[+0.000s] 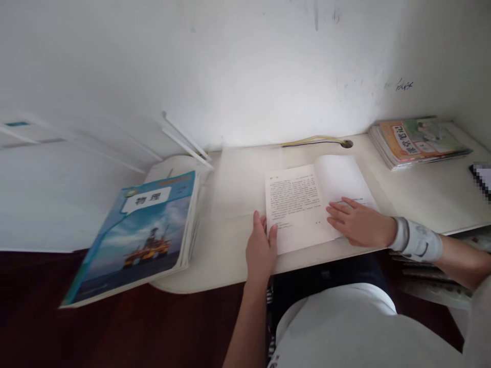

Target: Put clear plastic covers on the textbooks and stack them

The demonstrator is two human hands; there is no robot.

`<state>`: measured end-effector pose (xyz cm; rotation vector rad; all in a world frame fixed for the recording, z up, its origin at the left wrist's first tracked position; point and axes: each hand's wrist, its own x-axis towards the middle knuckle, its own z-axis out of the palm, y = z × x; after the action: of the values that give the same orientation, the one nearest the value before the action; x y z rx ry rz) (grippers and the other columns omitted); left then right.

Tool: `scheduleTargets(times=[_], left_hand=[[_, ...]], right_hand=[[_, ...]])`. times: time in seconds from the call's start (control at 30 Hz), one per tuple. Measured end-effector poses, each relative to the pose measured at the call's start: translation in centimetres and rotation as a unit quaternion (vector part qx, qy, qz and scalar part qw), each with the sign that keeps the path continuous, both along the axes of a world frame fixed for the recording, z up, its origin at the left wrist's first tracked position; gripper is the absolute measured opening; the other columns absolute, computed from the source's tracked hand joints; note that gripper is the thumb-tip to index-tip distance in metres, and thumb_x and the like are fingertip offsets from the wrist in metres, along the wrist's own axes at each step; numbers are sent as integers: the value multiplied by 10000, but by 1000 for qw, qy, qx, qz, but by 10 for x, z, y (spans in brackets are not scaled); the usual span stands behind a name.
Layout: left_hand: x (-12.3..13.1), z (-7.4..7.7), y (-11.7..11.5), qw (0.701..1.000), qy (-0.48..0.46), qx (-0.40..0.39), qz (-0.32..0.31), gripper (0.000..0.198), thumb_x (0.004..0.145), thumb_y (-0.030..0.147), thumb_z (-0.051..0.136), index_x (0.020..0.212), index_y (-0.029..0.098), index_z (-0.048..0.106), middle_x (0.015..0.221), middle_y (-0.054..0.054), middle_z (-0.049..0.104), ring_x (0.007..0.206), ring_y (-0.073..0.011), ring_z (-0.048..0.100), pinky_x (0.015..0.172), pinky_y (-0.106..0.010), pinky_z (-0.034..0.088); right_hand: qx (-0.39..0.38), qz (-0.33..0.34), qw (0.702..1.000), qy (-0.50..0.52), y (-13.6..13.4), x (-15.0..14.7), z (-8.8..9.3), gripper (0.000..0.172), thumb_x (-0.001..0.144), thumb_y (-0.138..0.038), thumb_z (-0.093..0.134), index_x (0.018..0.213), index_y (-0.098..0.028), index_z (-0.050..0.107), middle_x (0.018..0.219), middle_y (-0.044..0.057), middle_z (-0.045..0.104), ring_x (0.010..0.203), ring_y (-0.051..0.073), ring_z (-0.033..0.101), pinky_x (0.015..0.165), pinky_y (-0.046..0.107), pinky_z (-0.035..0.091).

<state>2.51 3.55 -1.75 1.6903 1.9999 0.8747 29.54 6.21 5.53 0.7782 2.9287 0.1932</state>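
Observation:
An open book (295, 204) lies on the white desk, its left page covered in small print and its right page mostly blank and curving up near the spine. My right hand (358, 222) rests flat on the lower part of the right page with fingers spread. At the book's lower left edge is my left hand (262, 250), open, its thumb touching the page margin and its fingers pointing up just beside the book. Part of the right page's print is hidden by my right fingers.
A stack of books topped by a blue physics textbook (153, 230) overhangs the desk's left end. More books (418, 140) are piled at the back right. Yellow cables (318, 139) run along the wall to a desk hole (347, 144). A blurred-out dark-edged object (482, 179) sits far right.

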Motion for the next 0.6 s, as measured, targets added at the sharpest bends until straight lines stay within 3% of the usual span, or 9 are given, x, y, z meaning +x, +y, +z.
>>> scheduleTargets(times=[0.17, 0.3, 0.5, 0.6], left_hand=[[4, 3, 2, 998, 62, -8, 4, 654, 896, 423, 353, 1435, 100, 174, 1322, -195, 489, 1212, -307, 473, 968, -478, 396], [5, 5, 3, 995, 93, -24, 5, 668, 888, 418, 353, 1428, 67, 178, 1290, -201, 517, 1196, -297, 488, 973, -462, 393], [2, -1, 3, 990, 137, -30, 5, 653, 892, 399, 322, 1420, 44, 174, 1278, -198, 531, 1198, -252, 491, 1019, -427, 339], [2, -4, 3, 984, 180, -9, -7, 574, 902, 401, 276, 1345, 46, 360, 1309, -205, 501, 1227, -265, 459, 1025, -434, 319]], right_hand=[[134, -95, 986, 11, -7, -21, -29, 344, 869, -106, 411, 1162, 9, 549, 1266, 274, 508, 1158, 307, 519, 905, 462, 441], [199, -162, 966, 41, -12, -15, -56, 356, 865, -89, 403, 1166, 47, 537, 1205, 303, 541, 1099, 303, 566, 874, 447, 468], [195, -236, 951, 39, -18, 2, -73, 354, 856, -72, 395, 1143, 67, 549, 1164, 304, 568, 1077, 305, 579, 876, 445, 474], [162, -246, 954, 59, -22, -2, -68, 366, 869, -86, 389, 1186, 32, 528, 1231, 291, 529, 1143, 299, 533, 907, 443, 458]])
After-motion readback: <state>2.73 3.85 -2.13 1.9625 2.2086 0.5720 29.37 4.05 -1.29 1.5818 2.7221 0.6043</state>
